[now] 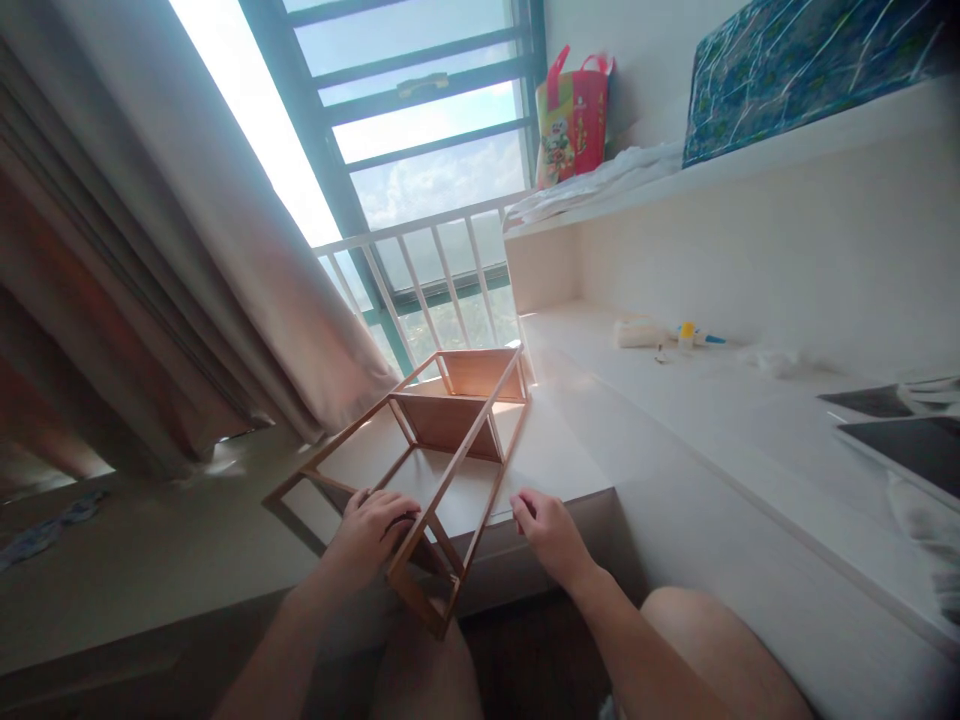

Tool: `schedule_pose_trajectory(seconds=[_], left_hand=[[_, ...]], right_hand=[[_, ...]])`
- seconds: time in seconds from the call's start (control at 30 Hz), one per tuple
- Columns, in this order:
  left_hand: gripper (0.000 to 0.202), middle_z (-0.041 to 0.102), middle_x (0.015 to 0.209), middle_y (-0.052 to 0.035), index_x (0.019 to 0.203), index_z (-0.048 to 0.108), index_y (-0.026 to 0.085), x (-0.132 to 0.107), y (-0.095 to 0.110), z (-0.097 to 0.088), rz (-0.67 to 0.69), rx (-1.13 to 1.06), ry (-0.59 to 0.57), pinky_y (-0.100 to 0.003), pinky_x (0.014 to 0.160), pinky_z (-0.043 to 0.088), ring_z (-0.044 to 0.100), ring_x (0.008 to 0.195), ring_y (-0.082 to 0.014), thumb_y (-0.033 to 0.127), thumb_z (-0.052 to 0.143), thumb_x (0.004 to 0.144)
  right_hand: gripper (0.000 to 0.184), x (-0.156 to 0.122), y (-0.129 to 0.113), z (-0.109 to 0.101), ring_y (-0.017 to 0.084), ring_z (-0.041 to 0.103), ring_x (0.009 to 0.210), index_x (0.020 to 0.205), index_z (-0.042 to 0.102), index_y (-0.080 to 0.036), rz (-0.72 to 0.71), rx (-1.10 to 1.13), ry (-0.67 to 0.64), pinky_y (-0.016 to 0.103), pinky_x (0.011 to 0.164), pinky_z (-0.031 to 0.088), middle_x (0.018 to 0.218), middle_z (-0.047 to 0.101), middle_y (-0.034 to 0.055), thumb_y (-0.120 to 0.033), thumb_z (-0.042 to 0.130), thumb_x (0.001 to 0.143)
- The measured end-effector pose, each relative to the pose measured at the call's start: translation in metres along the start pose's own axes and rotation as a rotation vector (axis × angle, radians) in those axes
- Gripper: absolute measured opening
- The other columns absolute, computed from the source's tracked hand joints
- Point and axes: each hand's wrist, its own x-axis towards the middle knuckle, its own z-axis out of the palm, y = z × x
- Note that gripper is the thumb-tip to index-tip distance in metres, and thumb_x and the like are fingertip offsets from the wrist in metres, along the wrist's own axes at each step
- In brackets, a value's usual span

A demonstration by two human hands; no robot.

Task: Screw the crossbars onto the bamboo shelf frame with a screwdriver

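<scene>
A wooden rack (442, 422) with slim square rails and several brown boards lies on its side on the white ledge. Its near end sticks out past the ledge edge, above my knees. My left hand (373, 532) is closed over the board nearest me, with the fingertips partly hidden behind the board and a rail. Just right of the rack, apart from its rail, my right hand (551, 535) is held in a pinch with the fingers curled in. Whatever it may hold is too small or hidden to make out.
A white desk (585, 400) runs along the right, with a yellow-capped bottle (686, 335) and dark flat panels (907, 450) on it. Above, a shelf carries a red bag (574, 125) and a blue patterned box (810, 75). A curtain (187, 230) hangs at left beside the railed window.
</scene>
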Motion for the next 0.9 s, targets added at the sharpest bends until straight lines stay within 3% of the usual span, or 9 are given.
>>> schedule_pose_trajectory(seconds=[0.33,0.6,0.9], left_hand=[[0.025,0.069,0.118,-0.0005,0.103,0.069,0.033,-0.022,-0.033,-0.006,0.001,0.096,0.038,-0.048,0.11,0.025,0.055,0.122,-0.0235,0.036,0.045,0.096],[0.027,0.067,0.125,-0.001,0.107,0.071,0.037,-0.037,-0.065,-0.013,-0.11,0.112,0.024,-0.055,0.111,0.026,0.05,0.13,-0.0287,0.042,0.048,0.093],[0.034,0.062,0.135,-0.0043,0.11,0.071,0.034,-0.043,-0.102,-0.036,-0.165,0.186,-0.101,-0.059,0.109,0.028,0.045,0.135,-0.0313,0.041,0.043,0.092]], right_hand=[[0.041,0.0,0.002,0.003,0.015,0.049,0.056,0.062,0.049,-0.02,0.001,-0.023,-0.035,0.028,0.058,0.028,0.056,0.053,-0.0008,-0.039,0.04,0.097],[0.04,0.0,0.002,0.006,0.015,0.05,0.055,0.062,0.051,-0.02,0.005,-0.045,-0.063,0.028,0.059,0.028,0.055,0.055,-0.0006,-0.038,0.042,0.096],[0.039,-0.003,0.003,0.01,0.015,0.056,0.058,0.063,0.055,-0.019,0.015,-0.064,-0.119,0.026,0.06,0.032,0.059,0.063,0.0015,-0.035,0.043,0.096]])
